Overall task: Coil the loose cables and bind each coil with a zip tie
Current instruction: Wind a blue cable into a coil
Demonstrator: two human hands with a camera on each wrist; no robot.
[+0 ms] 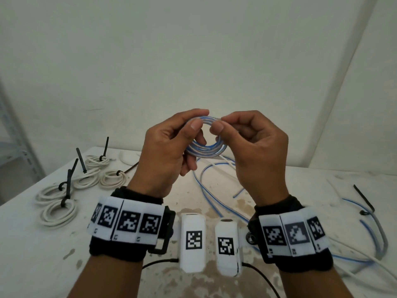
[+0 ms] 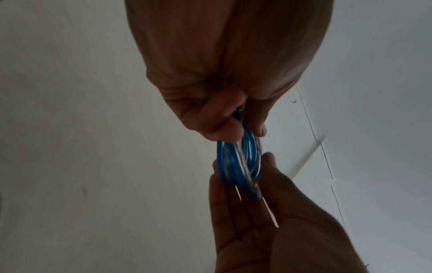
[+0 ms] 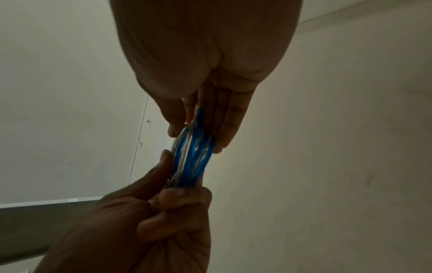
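Note:
Both hands hold a small blue-and-white cable coil [image 1: 204, 150] in the air above the table [image 1: 300, 190]. My left hand [image 1: 198, 119] grips the coil's left side, thumb on the front and fingers curled behind. My right hand [image 1: 221, 123] pinches the top right of the coil between thumb and forefinger. The left wrist view shows the coil [image 2: 238, 162] edge-on between the left hand [image 2: 240, 125] and the right hand [image 2: 257, 212]. In the right wrist view the coil [image 3: 194, 155] sits between the right hand [image 3: 198, 129] and the left hand [image 3: 163, 203]. The cable's loose tail [image 1: 206, 186] hangs to the table.
Several white cable coils [image 1: 86, 179], bound with black zip ties, lie at the table's left. A loose black zip tie [image 1: 363, 198] and another blue-and-grey cable [image 1: 378, 233] lie at the right. A metal shelf [image 1: 12, 147] stands at the far left, with walls close behind.

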